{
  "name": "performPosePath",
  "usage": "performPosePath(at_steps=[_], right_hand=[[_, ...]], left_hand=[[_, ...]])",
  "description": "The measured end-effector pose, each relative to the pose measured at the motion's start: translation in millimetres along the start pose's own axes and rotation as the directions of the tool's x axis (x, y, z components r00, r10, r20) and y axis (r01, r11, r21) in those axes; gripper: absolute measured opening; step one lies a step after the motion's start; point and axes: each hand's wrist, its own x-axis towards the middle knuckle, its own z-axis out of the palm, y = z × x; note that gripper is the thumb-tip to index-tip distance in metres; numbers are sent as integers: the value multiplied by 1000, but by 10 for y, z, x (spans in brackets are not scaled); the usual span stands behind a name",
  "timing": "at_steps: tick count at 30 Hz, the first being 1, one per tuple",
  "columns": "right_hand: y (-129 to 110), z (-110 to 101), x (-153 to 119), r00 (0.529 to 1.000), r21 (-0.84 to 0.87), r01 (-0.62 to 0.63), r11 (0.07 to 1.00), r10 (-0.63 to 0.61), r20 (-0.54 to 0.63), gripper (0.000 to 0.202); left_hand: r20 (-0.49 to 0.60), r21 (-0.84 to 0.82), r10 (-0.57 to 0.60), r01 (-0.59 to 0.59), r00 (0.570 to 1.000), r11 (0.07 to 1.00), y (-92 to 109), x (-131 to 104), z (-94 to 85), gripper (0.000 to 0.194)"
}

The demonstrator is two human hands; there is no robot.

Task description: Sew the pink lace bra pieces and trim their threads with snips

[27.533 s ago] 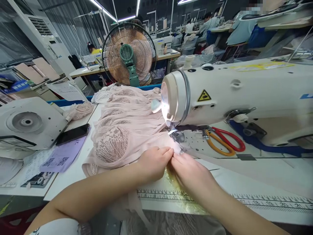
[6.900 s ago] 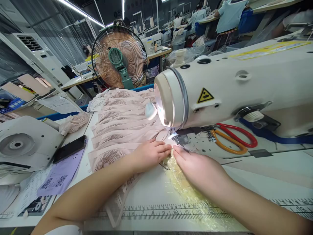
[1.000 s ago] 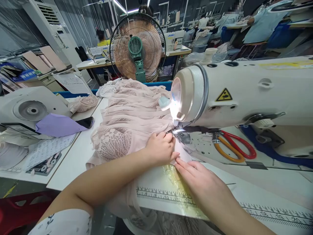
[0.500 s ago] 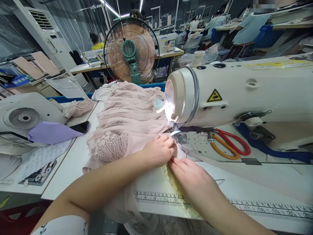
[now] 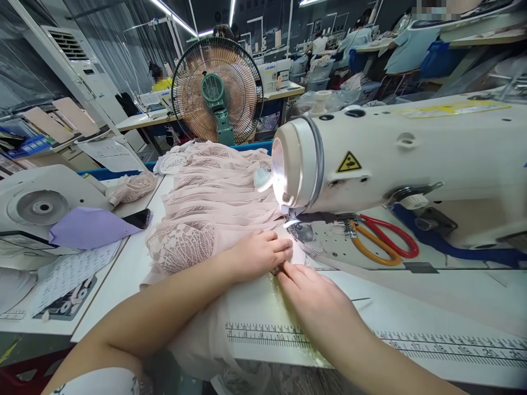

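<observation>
In front of the lit needle area of a white sewing machine [image 5: 362,153], both hands work at pale pink fabric [image 5: 234,238]. My left hand [image 5: 259,255] rests on it, fingers bent and close together, pressing the cloth near the presser foot. The fingertips of my right hand [image 5: 317,296] meet those of the left and pinch the cloth's near edge; the exact grip is partly hidden. Beside my left forearm lies a pink lace cup [image 5: 181,247], joined to the fabric. A heap of similar pink lace pieces [image 5: 218,181] spreads behind the hands.
Scissors with red and orange handles [image 5: 382,241] lie on the machine bed. A printed ruler [image 5: 436,345] runs along the table's front edge. Left are a phone [image 5: 140,218], purple cloth [image 5: 86,227] and a second machine [image 5: 45,197]. A large fan [image 5: 218,90] stands behind.
The left fingers have straightened slightly and spread forward over the cloth. Both hands stay close to the presser foot. The view has shifted a little.
</observation>
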Motion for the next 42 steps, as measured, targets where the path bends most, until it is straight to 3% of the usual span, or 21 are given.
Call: performPosePath(at_steps=[5, 11, 14, 17, 22, 27, 34, 38, 42], right_hand=[[-59, 85, 16, 1000, 3, -6, 1000, 6, 19, 31], [-187, 196, 39, 997, 8, -28, 1000, 28, -68, 39], [-207, 129, -2, 993, 19, 6, 1000, -3, -119, 33], [-141, -64, -125, 986, 67, 82, 994, -71, -152, 39], [151, -349, -387, 989, 167, -71, 983, 47, 140, 38], [474, -280, -645, 949, 184, -206, 961, 150, 277, 34], [636, -10, -975, 993, 65, -118, 991, 119, -7, 39], [647, 25, -1026, 997, 72, -69, 995, 66, 42, 38], [599, 23, -1016, 989, 35, -146, 989, 145, 28, 35]], left_hand=[[49, -124, -2, 8, 999, 992, 89, -21, -145, 30], [198, -151, -296, 327, 935, 933, 353, -149, -267, 35], [187, -133, -255, 282, 949, 950, 293, -181, -265, 32], [151, -143, -166, 188, 975, 972, 172, -192, -232, 29], [133, -161, -108, 129, 985, 979, 44, -197, -170, 31], [195, -133, -132, 160, 972, 978, -53, -175, -154, 36], [267, -131, -144, 184, 953, 974, -195, -114, -137, 39], [300, -104, -148, 187, 942, 977, -241, -74, -156, 39], [315, -81, -172, 207, 933, 975, -279, -49, -178, 37]])
